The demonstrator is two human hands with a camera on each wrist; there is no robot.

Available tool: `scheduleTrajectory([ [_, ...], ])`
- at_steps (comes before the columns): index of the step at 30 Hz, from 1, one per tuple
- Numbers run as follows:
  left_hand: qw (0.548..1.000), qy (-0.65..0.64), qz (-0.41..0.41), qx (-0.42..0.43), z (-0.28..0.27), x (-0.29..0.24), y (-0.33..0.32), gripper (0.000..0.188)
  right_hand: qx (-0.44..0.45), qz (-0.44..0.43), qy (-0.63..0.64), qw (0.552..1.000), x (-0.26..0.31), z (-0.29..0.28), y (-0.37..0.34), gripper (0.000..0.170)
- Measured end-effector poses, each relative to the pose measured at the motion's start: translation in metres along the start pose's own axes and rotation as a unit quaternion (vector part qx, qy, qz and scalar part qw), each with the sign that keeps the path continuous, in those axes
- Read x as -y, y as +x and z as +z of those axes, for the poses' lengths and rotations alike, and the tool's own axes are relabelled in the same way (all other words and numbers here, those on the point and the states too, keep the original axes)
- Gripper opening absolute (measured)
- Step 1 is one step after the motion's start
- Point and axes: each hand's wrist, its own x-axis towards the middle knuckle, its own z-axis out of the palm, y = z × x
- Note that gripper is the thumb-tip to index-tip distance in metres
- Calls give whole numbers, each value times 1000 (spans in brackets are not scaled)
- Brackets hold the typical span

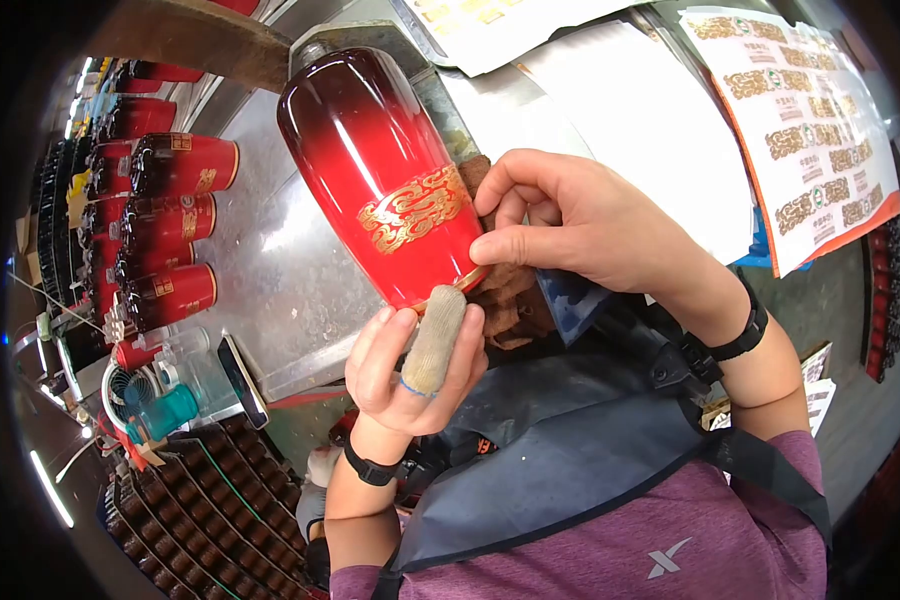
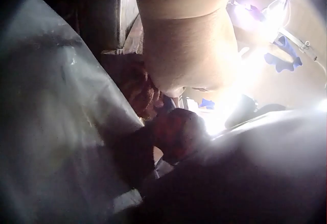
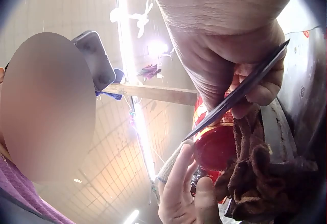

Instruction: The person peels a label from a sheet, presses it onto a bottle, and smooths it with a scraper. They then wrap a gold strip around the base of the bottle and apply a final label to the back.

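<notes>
A glossy red bottle [image 1: 370,150], dark toward its neck, lies tilted with its base toward me. A gold patterned decal [image 1: 415,210] sits on its side. My left hand [image 1: 415,370] holds the base end; one finger wears a knitted finger sleeve [image 1: 434,340]. At the bottle's right side is my right hand [image 1: 570,205], thumb and forefinger tips close to the glass near the decal. In the right wrist view, its curled fingers hold a thin dark blade-like strip [image 3: 240,91]. A brown cloth [image 3: 253,178] hangs beside the bottle base.
More red bottles [image 1: 185,165] stand along the left of the metal table [image 1: 260,240]. Printed decal sheets [image 1: 805,130] and white paper [image 1: 640,120] lie to the right. A clear container [image 1: 195,365] and small fan [image 1: 130,385] are at lower left.
</notes>
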Motion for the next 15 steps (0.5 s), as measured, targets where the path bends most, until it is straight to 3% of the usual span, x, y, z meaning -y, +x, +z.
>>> scheduleTrajectory([
  [8,999,33,-9,-40,13,-6,5,29,0,4,-15,1000,2,-1,0,30],
  [15,998,-28,-55,12,-1,-3,-10,32,-1,7,-12,1000,4,0,0,30],
])
